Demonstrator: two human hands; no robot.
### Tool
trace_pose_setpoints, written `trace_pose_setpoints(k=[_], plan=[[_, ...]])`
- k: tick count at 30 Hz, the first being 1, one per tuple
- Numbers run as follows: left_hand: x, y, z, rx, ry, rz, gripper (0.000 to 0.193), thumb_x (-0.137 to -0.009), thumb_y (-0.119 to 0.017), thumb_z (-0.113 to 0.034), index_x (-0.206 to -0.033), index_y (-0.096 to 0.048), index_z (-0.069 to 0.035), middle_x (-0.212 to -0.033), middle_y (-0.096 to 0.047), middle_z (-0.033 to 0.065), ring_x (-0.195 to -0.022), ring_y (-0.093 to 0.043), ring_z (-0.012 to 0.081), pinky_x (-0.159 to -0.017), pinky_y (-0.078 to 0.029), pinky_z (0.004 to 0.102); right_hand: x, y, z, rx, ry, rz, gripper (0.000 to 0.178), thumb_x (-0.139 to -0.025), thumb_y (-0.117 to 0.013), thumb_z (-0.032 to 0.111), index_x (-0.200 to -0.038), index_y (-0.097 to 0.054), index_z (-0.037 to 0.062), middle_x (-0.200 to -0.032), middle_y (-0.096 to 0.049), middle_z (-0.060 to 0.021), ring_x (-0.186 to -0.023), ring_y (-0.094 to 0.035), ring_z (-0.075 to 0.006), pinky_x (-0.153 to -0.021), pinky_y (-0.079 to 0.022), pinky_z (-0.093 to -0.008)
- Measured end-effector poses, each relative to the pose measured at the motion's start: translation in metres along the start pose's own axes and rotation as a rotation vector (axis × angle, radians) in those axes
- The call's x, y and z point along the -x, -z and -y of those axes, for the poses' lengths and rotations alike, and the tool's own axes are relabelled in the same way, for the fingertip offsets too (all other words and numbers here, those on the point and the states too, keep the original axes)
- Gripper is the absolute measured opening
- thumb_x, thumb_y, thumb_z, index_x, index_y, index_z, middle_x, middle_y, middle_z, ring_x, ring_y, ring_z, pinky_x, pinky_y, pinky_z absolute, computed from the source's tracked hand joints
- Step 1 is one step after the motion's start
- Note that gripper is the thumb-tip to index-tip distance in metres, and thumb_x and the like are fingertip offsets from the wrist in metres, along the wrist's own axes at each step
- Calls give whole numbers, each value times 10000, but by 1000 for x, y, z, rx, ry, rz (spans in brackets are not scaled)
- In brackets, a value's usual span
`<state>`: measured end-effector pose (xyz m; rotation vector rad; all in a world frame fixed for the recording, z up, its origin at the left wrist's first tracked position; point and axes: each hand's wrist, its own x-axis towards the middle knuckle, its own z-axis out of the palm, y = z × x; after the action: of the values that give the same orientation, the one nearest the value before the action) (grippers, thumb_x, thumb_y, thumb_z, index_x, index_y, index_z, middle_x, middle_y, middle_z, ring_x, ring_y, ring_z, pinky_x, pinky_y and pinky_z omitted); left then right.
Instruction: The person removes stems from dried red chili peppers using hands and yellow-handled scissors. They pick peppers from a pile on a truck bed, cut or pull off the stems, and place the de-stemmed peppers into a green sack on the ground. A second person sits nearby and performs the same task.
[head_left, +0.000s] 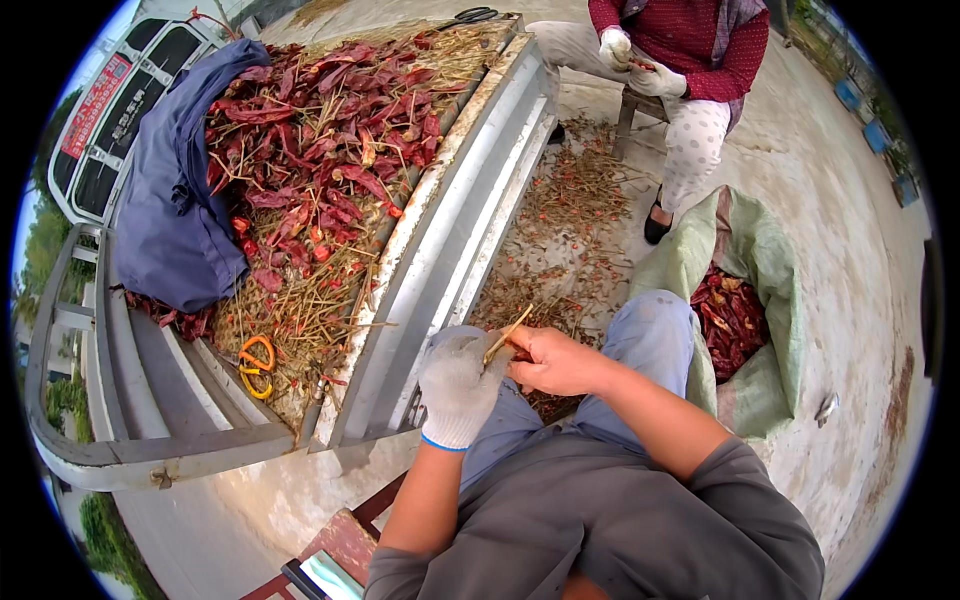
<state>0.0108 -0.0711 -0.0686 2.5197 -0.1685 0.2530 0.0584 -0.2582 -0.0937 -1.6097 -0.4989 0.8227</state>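
My left hand [462,388], in a pale grey knitted glove with a blue cuff edge, is closed on a dry straw-coloured stalk [512,332] that sticks up past its fingertips. Against it sits my bare right hand [562,360], its thumb and fingers pinched together near the stalk. Something small and dark shows between the two hands, too hidden to name. Both hands are above my lap, beside the truck bed's side panel [440,270]. Dried red chili peppers [330,140] lie heaped on the bed among dry stalks.
Scissors with orange-yellow handles [257,366] lie at the bed's near end. A dark blue jacket [180,200] drapes over the left side. By my right knee stands an open pale green sack [782,330] of dried chilies [728,315]. Opposite, a gloved person [690,60] sits on a stool.
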Motion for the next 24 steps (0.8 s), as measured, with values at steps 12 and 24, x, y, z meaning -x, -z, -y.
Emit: trace_pose_setpoints(k=[12,24], plan=[[21,-26,12,1380,811,-52,160,-1000,-663,-171,-917,-705,-40,-801,-699,38,-665,-623,111,-605,-488,292,-3,-7,-17,496,442,-133,233,-1034,-651,225,-925,-619,22,-837,-635,-177,-753,-638,-395,-683,-509,-478],[-22,96,31,-170,321,-90,288,-950,-679,-224,-1192,-779,-106,-1112,-772,182,-1023,-739,359,-905,-575,438,35,22,-55,-253,89,-305,181,-1103,-578,180,-1034,-666,38,-746,-559,38,-623,-511,-45,-564,-444,-253]])
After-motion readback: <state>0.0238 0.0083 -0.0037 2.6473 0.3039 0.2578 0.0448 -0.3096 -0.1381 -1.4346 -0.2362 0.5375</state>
